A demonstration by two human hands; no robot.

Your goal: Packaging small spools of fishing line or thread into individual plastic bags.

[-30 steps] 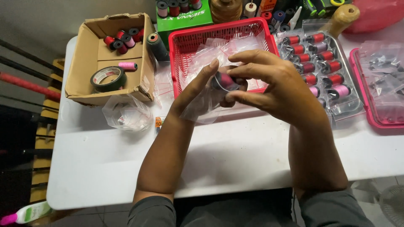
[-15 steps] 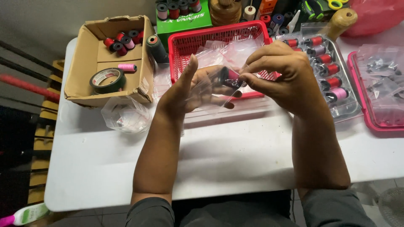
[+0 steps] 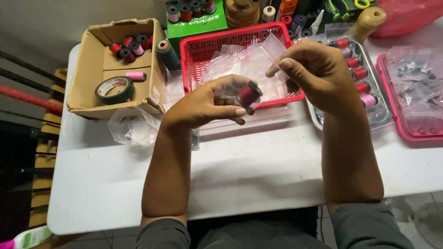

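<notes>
Head view, the only one. My left hand (image 3: 203, 103) sat at the centre of the frame, fingers and thumb closed around a small red thread spool (image 3: 248, 94) held inside a clear plastic bag (image 3: 230, 90), just in front of the near rim of the red basket (image 3: 194, 69). The spool lay tilted, one dark end cap facing lower right. My right hand (image 3: 318, 74) was raised to the right of it, thumb and forefinger pinched together; it appeared to grip a corner of clear film, though the film was too transparent for me to confirm which bag it belonged to.

Handling, as judged: the spool looked light and rigid, its wound thread soft and giving some friction, its plastic ends smooth. Best taken across the wound barrel or by the two end caps. The bag was thin, limp and slippery, so a pinch at its edge would serve better than a flat grasp.

Surroundings noted: more clear bags heaped in the basket; a cardboard box (image 3: 87, 92) at upper left holding spools and a roll of tape (image 3: 114, 89); a metal tray (image 3: 376, 117) of bagged spools at right; a pink tray (image 3: 406, 133) at the far right edge; all on a white table (image 3: 254, 170).
</notes>
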